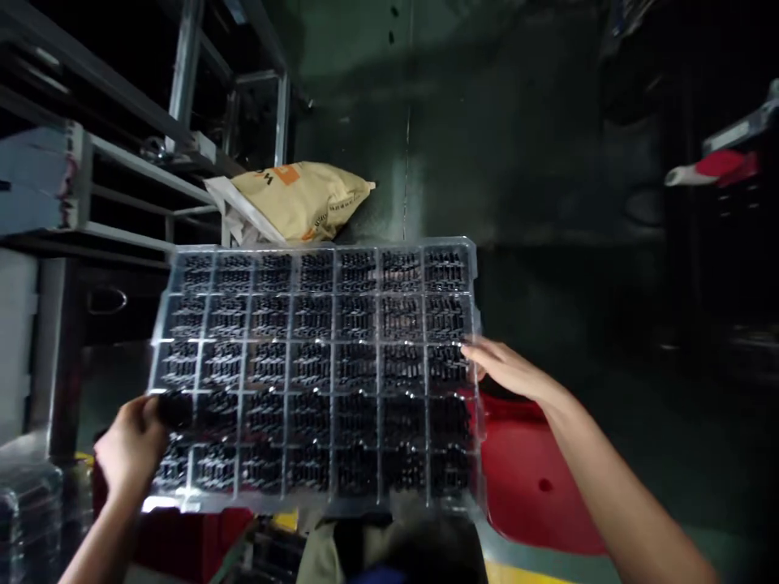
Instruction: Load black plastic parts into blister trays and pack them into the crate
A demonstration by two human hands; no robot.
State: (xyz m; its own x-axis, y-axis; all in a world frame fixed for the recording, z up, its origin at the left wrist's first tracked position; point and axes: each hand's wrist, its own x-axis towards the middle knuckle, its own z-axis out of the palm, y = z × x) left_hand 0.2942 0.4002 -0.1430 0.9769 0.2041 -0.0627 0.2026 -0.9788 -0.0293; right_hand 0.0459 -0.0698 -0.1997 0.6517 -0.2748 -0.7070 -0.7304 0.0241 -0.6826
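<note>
A wide clear plastic tray (332, 342) spans the middle of the view, divided into rows of square compartments. Small black parts (312, 318) lie in stacked rows inside the compartments; their exact kind is too small to make out. My left hand (135, 442) grips the tray's left edge, its fingers curled over the rim. At the opposite side, my right hand (505, 367) holds the right edge, thumb on top and the other fingers partly hidden beneath. The tray is held between both hands above the floor, in front of my body.
A yellowish printed sack (304, 199) lies just beyond the tray. Metal frames (137, 166) stand at the left. A red plastic stool-like surface (535, 478) is below my right forearm. A red-and-white object (712, 168) is at the far right. Dark green floor (475, 154) stretches ahead.
</note>
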